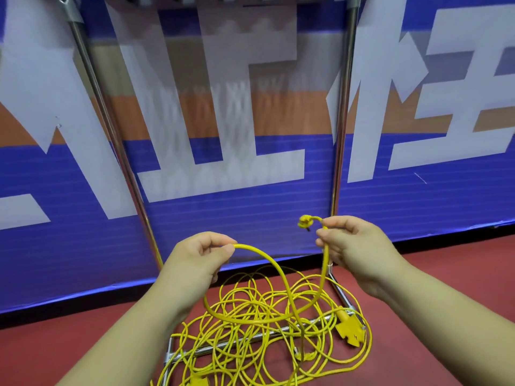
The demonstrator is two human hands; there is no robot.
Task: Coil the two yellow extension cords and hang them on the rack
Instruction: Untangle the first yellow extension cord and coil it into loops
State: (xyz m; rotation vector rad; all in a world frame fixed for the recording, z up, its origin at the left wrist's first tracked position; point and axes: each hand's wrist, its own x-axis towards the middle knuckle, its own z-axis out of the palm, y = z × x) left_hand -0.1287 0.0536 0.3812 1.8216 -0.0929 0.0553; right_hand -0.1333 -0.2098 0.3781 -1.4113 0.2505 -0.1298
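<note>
1. The left hand and right hand each had a grip pinching one yellow cord, the right by its knotted end.
2. The tangled pile lay at six o'clock on the floor, over the rack base.
3. I judged that even loops, drawn slowly, would avoid snags.
4. The banner characters were cropped and unreadable.

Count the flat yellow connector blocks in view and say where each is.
2. One connector block lies on the floor at the right edge of the cord pile. The other block is cut off at the frame's bottom edge. More may hide under the tangle.
</note>
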